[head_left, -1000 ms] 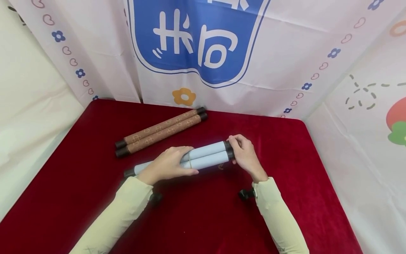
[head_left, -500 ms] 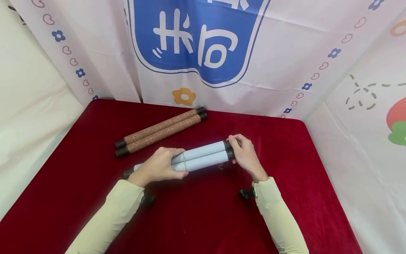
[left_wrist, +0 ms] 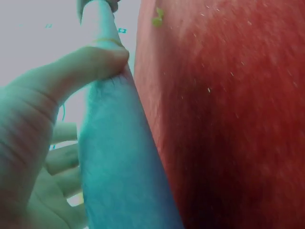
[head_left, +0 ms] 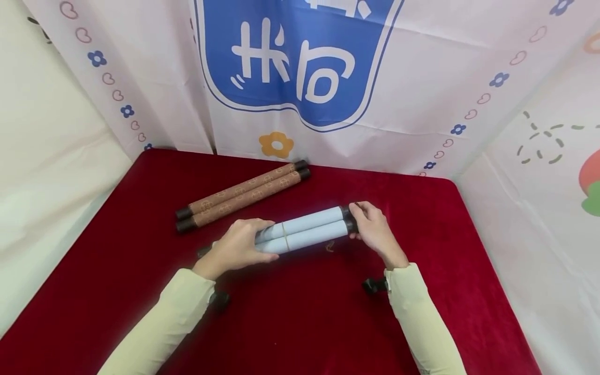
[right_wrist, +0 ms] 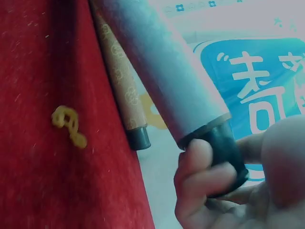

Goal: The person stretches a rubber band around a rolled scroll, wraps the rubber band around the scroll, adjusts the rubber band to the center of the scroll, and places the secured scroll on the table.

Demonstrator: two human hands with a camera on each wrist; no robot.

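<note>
A pale blue scroll (head_left: 311, 229), rolled into two parallel rolls with dark end caps, is held slantwise over the red cloth. My left hand (head_left: 236, 249) grips it near its left part, thumb along the front roll and fingers behind. Just beyond that thumb, a thin rubber band (head_left: 285, 237) circles both rolls. At the far end my right hand (head_left: 377, 232) holds the dark end caps (right_wrist: 226, 155) between thumb and curled fingers. A loose yellowish rubber band (right_wrist: 69, 125) lies on the cloth below the scroll. The left hand mostly hides the scroll's left end.
Behind the hands lies a brown patterned scroll (head_left: 244, 197) with black caps, rolled the same way. The red cloth-covered table (head_left: 300, 323) ends at a white printed curtain (head_left: 375, 140) at the back, with pale curtains on both sides.
My left hand slid left along the pale blue scroll, uncovering the rubber band round it. Then the scroll and right hand shifted slightly right. The head view has also shifted a little.
</note>
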